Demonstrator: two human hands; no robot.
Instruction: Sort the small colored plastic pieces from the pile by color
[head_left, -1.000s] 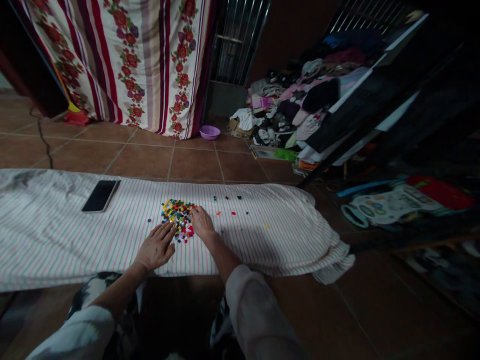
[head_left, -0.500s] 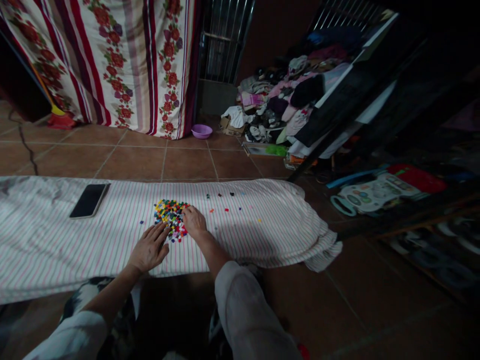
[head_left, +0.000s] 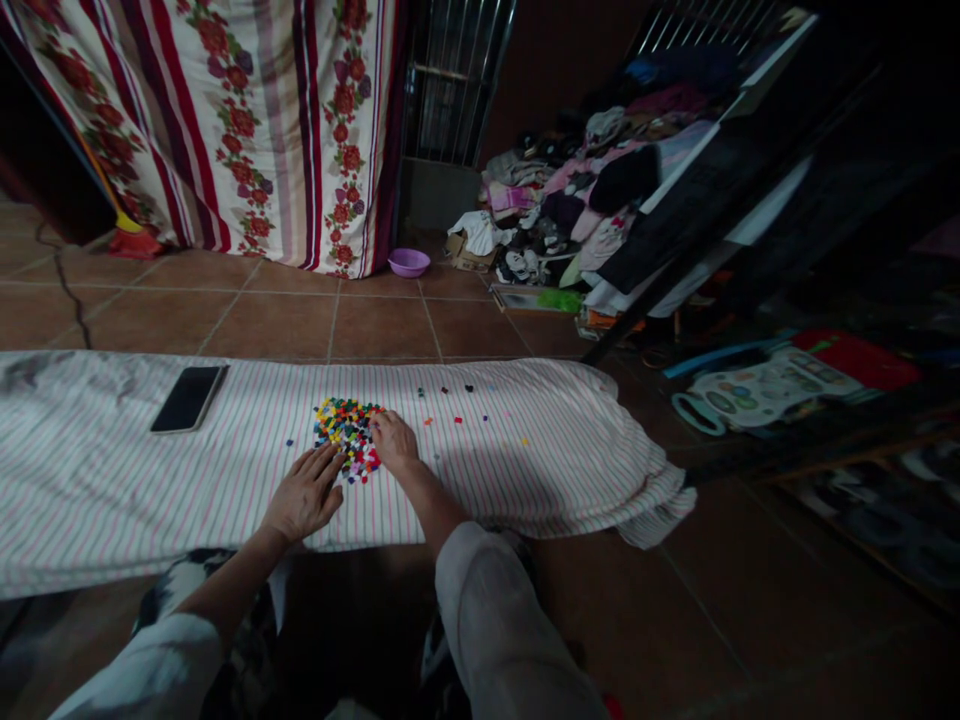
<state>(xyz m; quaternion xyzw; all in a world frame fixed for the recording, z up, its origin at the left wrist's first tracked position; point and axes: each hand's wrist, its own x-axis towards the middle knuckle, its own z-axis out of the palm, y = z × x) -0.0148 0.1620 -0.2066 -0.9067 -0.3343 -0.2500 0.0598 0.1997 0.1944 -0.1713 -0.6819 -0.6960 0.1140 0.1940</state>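
A heap of tiny coloured pieces (head_left: 343, 420), maybe small plastic bricks, lies on a striped cloth (head_left: 525, 480). My left hand (head_left: 304, 495) rests at the heap's near left edge, fingers stretched out flat and holding nothing. At the heap's right side is my right hand (head_left: 395, 440), its fingers curled in and the tips down at the pieces. Whatever may be between those fingertips is too small and hidden to name. To the right, several single pieces lie spread apart, among them a red one (head_left: 458, 420) and a black one (head_left: 469, 388).
A dark-screened phone (head_left: 189, 398) lies on the cloth at left. Beyond is a tiled floor (head_left: 285, 315) with a purple basin (head_left: 409, 262), a broom (head_left: 135, 235) and a floral curtain (head_left: 277, 130). A clothes pile (head_left: 562, 200) and a toy-like panel (head_left: 780, 385) are at right.
The view has shifted slightly, so everything sits a little further right. Both hands stay at the heap with almost the same pose; no piece has visibly moved.
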